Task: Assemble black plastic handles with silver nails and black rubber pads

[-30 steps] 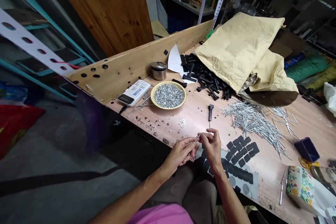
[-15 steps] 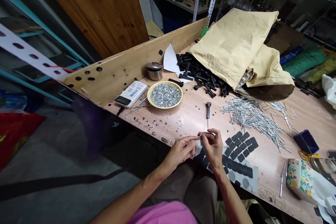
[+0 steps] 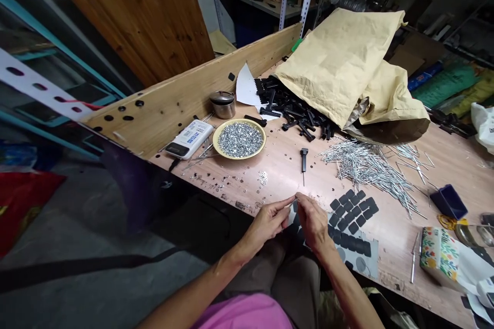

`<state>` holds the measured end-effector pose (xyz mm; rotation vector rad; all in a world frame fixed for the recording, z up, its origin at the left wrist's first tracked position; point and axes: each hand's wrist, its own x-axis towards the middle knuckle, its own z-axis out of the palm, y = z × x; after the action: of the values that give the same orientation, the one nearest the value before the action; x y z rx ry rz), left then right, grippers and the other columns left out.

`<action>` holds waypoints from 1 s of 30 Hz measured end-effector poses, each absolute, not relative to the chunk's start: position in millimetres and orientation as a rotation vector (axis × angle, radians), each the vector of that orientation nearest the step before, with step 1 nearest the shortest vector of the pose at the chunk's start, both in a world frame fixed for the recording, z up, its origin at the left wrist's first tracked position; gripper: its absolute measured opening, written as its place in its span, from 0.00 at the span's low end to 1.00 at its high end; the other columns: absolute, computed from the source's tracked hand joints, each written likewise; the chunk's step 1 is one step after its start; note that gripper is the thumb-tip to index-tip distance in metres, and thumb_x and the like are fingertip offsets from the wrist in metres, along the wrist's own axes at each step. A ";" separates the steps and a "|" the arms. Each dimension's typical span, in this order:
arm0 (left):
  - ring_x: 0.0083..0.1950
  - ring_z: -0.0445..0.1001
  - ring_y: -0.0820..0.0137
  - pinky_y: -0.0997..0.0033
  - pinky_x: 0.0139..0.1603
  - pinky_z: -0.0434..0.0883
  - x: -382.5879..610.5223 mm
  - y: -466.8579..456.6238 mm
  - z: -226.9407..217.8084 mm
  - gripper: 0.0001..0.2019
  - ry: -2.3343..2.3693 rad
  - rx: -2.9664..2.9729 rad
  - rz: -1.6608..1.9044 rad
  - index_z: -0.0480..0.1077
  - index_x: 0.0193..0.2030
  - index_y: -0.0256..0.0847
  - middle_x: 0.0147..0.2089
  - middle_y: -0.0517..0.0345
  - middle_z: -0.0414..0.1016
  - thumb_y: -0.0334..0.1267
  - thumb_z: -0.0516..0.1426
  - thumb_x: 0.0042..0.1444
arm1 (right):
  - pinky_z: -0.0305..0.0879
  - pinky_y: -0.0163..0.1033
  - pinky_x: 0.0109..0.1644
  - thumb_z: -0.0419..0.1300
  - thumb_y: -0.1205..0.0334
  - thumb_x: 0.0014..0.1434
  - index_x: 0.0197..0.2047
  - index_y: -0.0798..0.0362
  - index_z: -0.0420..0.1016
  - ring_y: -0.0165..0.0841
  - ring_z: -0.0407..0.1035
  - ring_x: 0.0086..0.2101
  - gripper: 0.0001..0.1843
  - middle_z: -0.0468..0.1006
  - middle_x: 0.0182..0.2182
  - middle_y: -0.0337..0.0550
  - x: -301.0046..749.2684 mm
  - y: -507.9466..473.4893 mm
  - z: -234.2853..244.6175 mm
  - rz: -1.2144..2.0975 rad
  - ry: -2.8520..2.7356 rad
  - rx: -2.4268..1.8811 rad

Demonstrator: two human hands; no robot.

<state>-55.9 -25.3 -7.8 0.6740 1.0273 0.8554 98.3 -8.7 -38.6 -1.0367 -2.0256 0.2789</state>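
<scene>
Fingertips of my left hand (image 3: 272,218) and my right hand (image 3: 313,220) meet over the table's near edge, both closed in a pinch. Between them is a small, thin, light-coloured piece, mostly hidden, whose kind I cannot make out. Just beyond the hands lies a black plastic handle piece (image 3: 304,160) with a thin metal rod sticking out of its near end. Under and beside my right hand is a grey sheet (image 3: 371,266) with rows of black rounded-square pads (image 3: 353,211). A small cluster of metal nuts (image 3: 263,178) lies beyond my left hand.
A yellow bowl (image 3: 263,146) of small metal nuts stands beside a white scale-like device (image 3: 191,139) and a lidded metal pot (image 3: 223,105). Black plastic parts (image 3: 295,113) spill by a large paper sack (image 3: 339,61). Metal rods (image 3: 366,167) lie heaped near a dark blue box (image 3: 448,201).
My right hand has turned over, its fingers now folding forward and down against the left fingertips. The left hand has barely moved. The whole view has shifted slightly.
</scene>
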 end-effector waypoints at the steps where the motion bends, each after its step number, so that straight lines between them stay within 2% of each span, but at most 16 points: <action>1: 0.14 0.45 0.85 0.80 0.15 0.40 -55.6 -24.7 -7.2 0.30 1.026 0.672 0.847 0.68 0.56 0.35 0.17 0.70 0.58 0.49 0.59 0.48 | 0.74 0.43 0.45 0.51 0.71 0.61 0.49 0.50 0.69 0.36 0.74 0.43 0.15 0.79 0.43 0.46 99.7 -8.9 -36.0 0.259 -2.037 -1.033; 4: 0.14 0.45 0.86 0.80 0.14 0.39 -56.5 -21.6 -3.9 0.30 0.988 0.676 0.794 0.66 0.57 0.36 0.19 0.70 0.59 0.48 0.58 0.48 | 0.74 0.40 0.42 0.52 0.68 0.62 0.49 0.51 0.71 0.36 0.75 0.40 0.14 0.80 0.40 0.46 101.7 -11.3 -25.1 0.269 -1.968 -1.122; 7: 0.14 0.46 0.86 0.81 0.14 0.40 -58.4 -18.6 -0.2 0.30 0.933 0.684 0.706 0.65 0.58 0.36 0.19 0.70 0.60 0.47 0.58 0.48 | 0.74 0.37 0.41 0.52 0.64 0.62 0.46 0.51 0.73 0.33 0.76 0.37 0.12 0.80 0.38 0.44 104.6 -14.5 -13.9 0.447 -1.872 -1.238; 12: 0.13 0.47 0.86 0.81 0.14 0.39 -58.8 -18.5 1.1 0.30 0.907 0.683 0.639 0.64 0.58 0.37 0.19 0.70 0.60 0.47 0.59 0.48 | 0.73 0.36 0.43 0.54 0.63 0.61 0.43 0.50 0.76 0.33 0.75 0.38 0.10 0.80 0.38 0.43 114.6 -11.3 -3.2 0.635 -1.844 -1.246; 17: 0.13 0.47 0.86 0.81 0.14 0.40 -58.4 -19.8 0.4 0.31 0.867 0.679 0.583 0.63 0.59 0.37 0.18 0.71 0.61 0.47 0.59 0.48 | 0.72 0.34 0.37 0.55 0.57 0.61 0.39 0.50 0.78 0.32 0.75 0.33 0.12 0.80 0.32 0.43 125.4 0.8 -0.2 0.836 -1.916 -1.146; 26: 0.13 0.45 0.87 0.82 0.14 0.40 -56.5 -21.1 5.2 0.29 0.849 0.696 0.483 0.66 0.55 0.36 0.18 0.71 0.61 0.47 0.60 0.46 | 0.71 0.33 0.38 0.51 0.59 0.64 0.42 0.52 0.76 0.31 0.75 0.35 0.13 0.79 0.34 0.47 142.2 -4.5 12.0 0.697 -2.190 -0.989; 30: 0.13 0.45 0.87 0.81 0.14 0.40 -53.7 -21.3 1.9 0.29 0.863 0.738 0.461 0.69 0.52 0.35 0.18 0.71 0.60 0.50 0.60 0.45 | 0.71 0.34 0.38 0.50 0.56 0.64 0.41 0.52 0.77 0.32 0.75 0.34 0.16 0.80 0.34 0.47 146.5 -7.1 21.6 0.737 -2.264 -1.002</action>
<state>-53.7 -21.3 1.9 0.7375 0.8629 0.4613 146.5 -7.1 21.6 -1.0015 -2.2636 0.7369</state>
